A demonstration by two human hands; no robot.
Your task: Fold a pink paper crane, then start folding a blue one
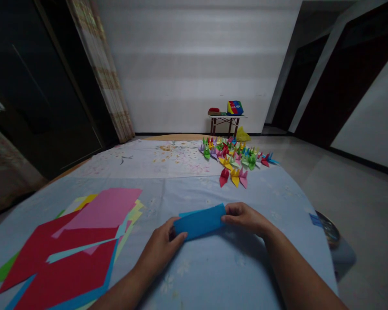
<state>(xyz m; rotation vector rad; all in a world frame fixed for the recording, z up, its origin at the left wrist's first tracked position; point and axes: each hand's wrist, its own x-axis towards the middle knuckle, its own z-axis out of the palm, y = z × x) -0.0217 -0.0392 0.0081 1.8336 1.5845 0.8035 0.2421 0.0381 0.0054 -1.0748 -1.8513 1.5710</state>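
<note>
Blue paper (200,221) folded into a strip, not yet a finished shape, pinched at opposite ends by left hand (163,246) and right hand (247,218) above the tabletop (213,275); many folded paper figures (235,176) done, flat colored sheets (74,245) unfolded at left.

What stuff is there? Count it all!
Folded paper: one, blue, held front middle
Paper sheets: overlapping, uncountable; many colours, left
Paper cranes: many, mixed colours, far right
Tablecloths: two, blue near, white far
Small table: one, white, by wall
Boxy thing: one, multicoloured, on small table
Red thing: one, red, beside it
Yellow thing: one, yellow, floor
Curtain: one, patterned cream, left
Round thing: one, dark, right
Left hand, right hand: one each, at paper's ends
</note>
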